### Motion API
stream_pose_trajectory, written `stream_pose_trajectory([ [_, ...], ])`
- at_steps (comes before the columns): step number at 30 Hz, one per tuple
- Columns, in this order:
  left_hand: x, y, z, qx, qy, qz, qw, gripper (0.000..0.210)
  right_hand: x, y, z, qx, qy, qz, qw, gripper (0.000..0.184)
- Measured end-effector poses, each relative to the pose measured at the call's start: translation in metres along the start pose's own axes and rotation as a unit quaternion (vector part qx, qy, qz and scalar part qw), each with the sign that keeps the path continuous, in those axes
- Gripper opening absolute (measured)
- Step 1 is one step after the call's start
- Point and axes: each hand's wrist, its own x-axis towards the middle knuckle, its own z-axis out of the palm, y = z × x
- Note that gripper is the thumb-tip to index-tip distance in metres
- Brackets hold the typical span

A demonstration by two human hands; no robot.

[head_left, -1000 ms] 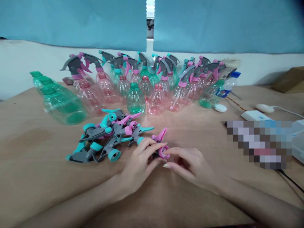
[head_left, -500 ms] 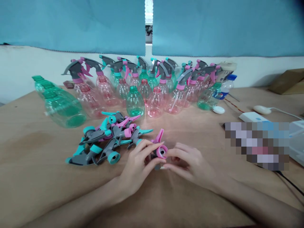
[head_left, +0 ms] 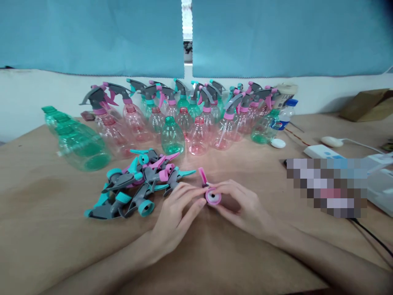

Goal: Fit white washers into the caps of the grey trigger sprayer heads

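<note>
Head view: left hand (head_left: 175, 213) and right hand (head_left: 244, 205) share one spray head (head_left: 211, 200), mouth toward the wearer

Both grips are closed on the same piece, over the worktop (head_left: 190, 266): left thumb and forefinger pinch its left side, while the right forefinger lies over the pink collar (head_left: 219, 198) with the thumb beneath. Neither hand looks nearer; the piece sits right between the fingertips. Its collar faces the wearer almost squarely, a pale disc with a dark hole, and the pink trigger (head_left: 202, 176) stands up behind, leaning left. The grey body is mostly hidden by fingers, so I can't tell exactly how its long axis runs.

Just beside the left hand lies a pile (head_left: 149, 175) of loose heads, turning every way. Beyond the grip, slightly to its left and well apart, an uncapped pink bottle (head_left: 198, 137) stands upright next to a green bottle (head_left: 172, 137). Their necks point up, so I'd judge the collar lies roughly crosswise to them. Farther back, fitted bottles (head_left: 229, 123) stand near the wall (head_left: 33, 88).
</note>
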Motion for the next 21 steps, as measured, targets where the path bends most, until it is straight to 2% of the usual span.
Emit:
stream_pose_trajectory([
  [3,0.001,-0.009,-0.005,0.094,0.019,0.054,0.994,0.024,0.006,0.008,-0.006,-0.047,0.032,0.008,0.998,0.019],
  [6,0.003,-0.017,-0.01,0.192,0.021,0.093,0.977,0.026,0.015,0.02,-0.02,-0.165,0.05,0.018,0.985,0.021],
  [9,0.004,-0.021,-0.011,0.295,0.024,0.074,0.952,0.026,0.021,0.034,-0.04,-0.321,0.025,0.075,0.944,0.016],
  [12,0.005,-0.022,-0.007,0.367,0.018,0.029,0.93,0.025,0.02,0.046,-0.057,-0.452,-0.008,0.138,0.881,0.014],
  [14,0.005,-0.022,-0.003,0.379,0.012,0.016,0.925,0.026,0.017,0.052,-0.062,-0.498,-0.046,0.181,0.847,0.016],
  [16,0.004,-0.021,0.0,0.37,0.01,0.014,0.929,0.026,0.015,0.056,-0.061,-0.515,-0.09,0.206,0.828,0.021],
  [18,0.003,-0.021,0.0,0.347,0.008,0.013,0.938,0.025,0.014,0.059,-0.057,-0.514,-0.116,0.213,0.823,0.025],
  [21,0.002,-0.021,0.0,0.292,-0.012,0.03,0.956,0.023,0.014,0.063,-0.055,-0.512,-0.124,0.22,0.821,0.027],
])
